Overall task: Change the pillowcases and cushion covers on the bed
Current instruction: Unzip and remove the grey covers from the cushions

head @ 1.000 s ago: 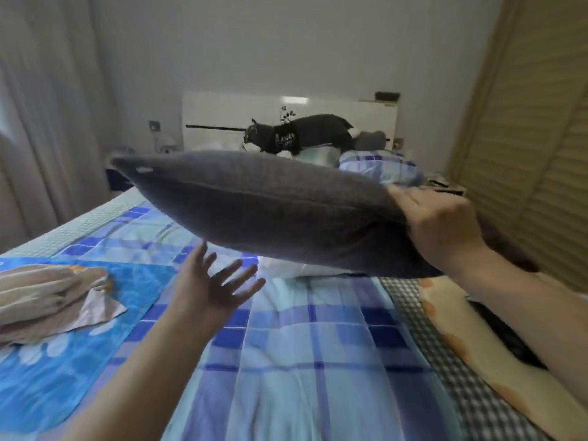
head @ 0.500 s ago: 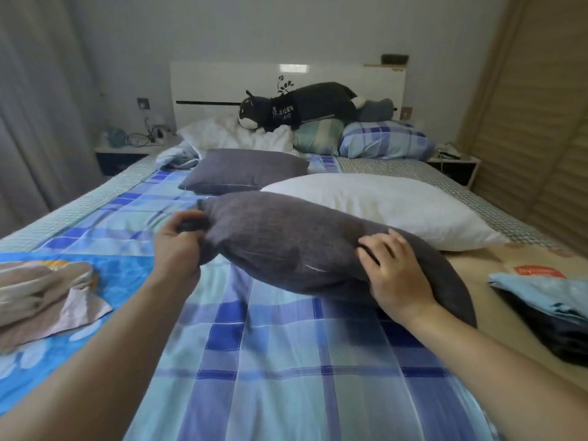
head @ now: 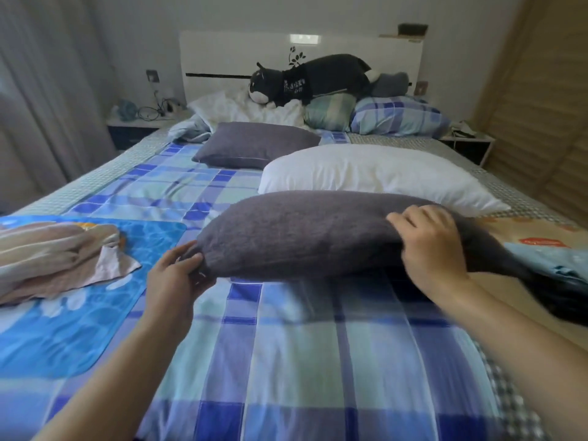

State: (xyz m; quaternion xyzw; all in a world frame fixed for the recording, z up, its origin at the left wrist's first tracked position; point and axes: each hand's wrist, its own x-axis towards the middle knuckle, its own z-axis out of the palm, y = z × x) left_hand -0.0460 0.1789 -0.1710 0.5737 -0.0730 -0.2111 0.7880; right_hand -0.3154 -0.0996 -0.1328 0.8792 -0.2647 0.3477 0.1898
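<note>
A dark grey pillow lies across the blue checked bed cover in front of me. My left hand pinches its left corner. My right hand grips the pillow's right part from above, fingers curled over the fabric. Just behind it rests a bare white pillow. A second dark grey pillow sits farther back on the left. At the headboard are a white pillow, a green checked pillow and a blue checked pillow.
Crumpled beige cloth lies on a blue mat at the left. Folded light-blue fabric sits at the right edge. A black plush cat tops the headboard pillows. Nightstands flank the bed; a curtain hangs left, a wooden wardrobe stands right.
The grey pillow came down from the air onto the bed. My left hand went from open beneath it to pinching its left corner; my right hand stays on the right part.
</note>
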